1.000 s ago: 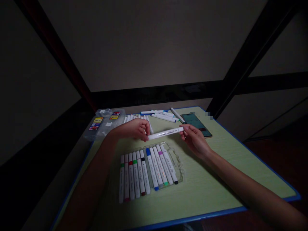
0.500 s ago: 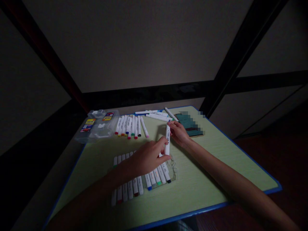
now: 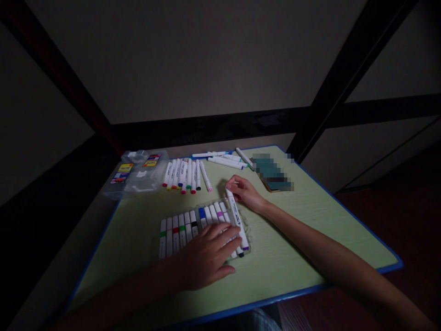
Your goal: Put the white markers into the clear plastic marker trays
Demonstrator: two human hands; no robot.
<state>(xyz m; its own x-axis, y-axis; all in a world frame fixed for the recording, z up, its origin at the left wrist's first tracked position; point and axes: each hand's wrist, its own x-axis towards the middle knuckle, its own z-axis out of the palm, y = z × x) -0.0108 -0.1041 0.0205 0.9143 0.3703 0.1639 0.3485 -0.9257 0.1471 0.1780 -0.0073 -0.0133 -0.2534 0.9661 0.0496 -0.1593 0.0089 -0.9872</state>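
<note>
A clear plastic marker tray (image 3: 246, 226) lies on the light green table (image 3: 303, 239) with a row of white markers (image 3: 179, 232) in it. My right hand (image 3: 243, 192) pinches the far end of a white marker with a purple cap (image 3: 236, 219), which lies at the tray's right end. My left hand (image 3: 206, 255) rests flat on the near ends of the markers, fingers spread, touching the same marker's lower part.
Another row of markers (image 3: 186, 174) lies further back, with a few loose ones (image 3: 223, 160) behind. A clear plastic lid with stickers (image 3: 139, 174) sits at the far left corner. A phone (image 3: 272, 172) lies at the back right. Dark frame bars rise behind.
The marker, held up level between both hands, was turned and brought down into the tray's right end. My left hand moved toward me and flattened over the markers.
</note>
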